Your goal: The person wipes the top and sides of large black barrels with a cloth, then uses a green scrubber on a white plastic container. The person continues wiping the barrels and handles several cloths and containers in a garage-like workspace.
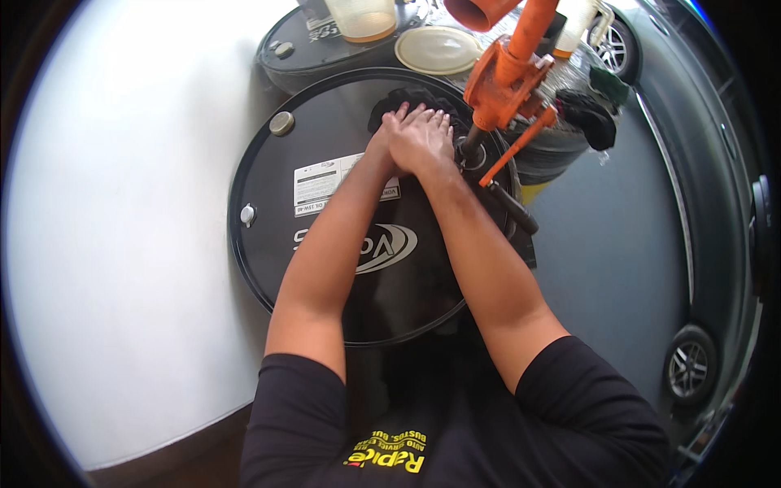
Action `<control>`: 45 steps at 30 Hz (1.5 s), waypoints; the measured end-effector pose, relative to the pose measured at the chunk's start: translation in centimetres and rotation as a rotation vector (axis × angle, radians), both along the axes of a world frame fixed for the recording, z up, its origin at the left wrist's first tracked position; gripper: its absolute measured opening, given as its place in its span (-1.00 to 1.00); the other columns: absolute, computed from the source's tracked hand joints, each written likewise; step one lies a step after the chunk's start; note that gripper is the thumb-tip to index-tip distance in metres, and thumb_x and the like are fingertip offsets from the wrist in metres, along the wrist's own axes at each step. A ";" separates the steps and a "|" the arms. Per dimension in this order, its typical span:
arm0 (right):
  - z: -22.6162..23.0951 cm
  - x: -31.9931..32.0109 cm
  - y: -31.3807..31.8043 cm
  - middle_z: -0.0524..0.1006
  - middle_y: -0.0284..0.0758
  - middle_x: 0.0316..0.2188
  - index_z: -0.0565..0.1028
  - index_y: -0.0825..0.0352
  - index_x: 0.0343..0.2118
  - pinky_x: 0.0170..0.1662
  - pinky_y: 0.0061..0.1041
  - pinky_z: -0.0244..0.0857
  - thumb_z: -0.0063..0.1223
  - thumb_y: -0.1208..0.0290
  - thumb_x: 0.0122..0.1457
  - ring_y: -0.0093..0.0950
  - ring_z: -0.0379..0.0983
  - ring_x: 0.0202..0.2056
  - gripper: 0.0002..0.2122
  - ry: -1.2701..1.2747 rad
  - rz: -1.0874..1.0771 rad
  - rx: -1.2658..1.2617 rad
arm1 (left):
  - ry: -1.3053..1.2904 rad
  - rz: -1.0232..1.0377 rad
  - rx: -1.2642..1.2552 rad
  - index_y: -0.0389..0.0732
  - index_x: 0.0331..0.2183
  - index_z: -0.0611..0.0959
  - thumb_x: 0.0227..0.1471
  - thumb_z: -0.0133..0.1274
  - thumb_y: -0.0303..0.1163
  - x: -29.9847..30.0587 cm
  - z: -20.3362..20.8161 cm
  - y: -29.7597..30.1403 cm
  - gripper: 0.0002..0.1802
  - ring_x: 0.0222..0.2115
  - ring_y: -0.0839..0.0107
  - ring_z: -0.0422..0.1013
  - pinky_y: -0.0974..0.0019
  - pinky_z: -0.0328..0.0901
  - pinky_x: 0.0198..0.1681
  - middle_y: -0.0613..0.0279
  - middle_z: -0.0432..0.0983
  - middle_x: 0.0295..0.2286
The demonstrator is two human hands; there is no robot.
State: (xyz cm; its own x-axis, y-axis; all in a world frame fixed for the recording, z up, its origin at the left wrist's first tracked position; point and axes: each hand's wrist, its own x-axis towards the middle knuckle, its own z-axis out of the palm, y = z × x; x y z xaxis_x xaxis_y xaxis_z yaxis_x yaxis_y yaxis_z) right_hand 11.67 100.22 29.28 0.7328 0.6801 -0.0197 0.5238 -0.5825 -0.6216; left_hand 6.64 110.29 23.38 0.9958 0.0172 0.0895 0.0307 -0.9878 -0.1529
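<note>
My two hands lie one over the other near the far rim of a black drum lid (325, 281). My right hand (425, 140) is uppermost, its fingers stretched out flat and held nothing around. Beneath it my left hand (381, 150) is mostly covered; the fingers that show are extended. Both rest at a crumpled black cloth (386, 104) on the lid. Just right of them, an orange hand pump (498, 85) stands in the drum's opening, its crank with a dark grip (514, 209) hanging past the rim.
The lid carries a white label (317, 187), a round cap (281, 124) and a small silver cap (248, 215). Behind stand another drum (285, 69), a plastic jug (364, 20) and a pale round lid (438, 50). A white wall (122, 244) lies left, a dark car (716, 179) right.
</note>
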 end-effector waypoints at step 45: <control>-1.2 -0.3 -22.3 0.36 0.12 0.33 0.27 0.63 0.34 0.52 0.16 -0.27 -0.14 -0.07 0.44 0.12 0.24 0.37 -0.26 -0.553 0.385 -0.035 | -0.167 0.107 -0.333 -0.31 0.41 0.28 0.08 0.13 -0.03 -3.8 1.0 -21.4 -0.02 0.47 -0.21 -0.05 -0.18 -0.14 0.52 -0.24 0.09 0.42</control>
State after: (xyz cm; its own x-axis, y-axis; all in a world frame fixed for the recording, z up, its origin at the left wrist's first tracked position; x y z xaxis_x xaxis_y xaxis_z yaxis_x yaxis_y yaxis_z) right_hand 11.41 77.90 28.12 0.3469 0.9006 0.2621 0.9338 -0.3056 -0.1859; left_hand 2.86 88.91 24.40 0.9591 0.1758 0.2217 0.1340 -0.9723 0.1915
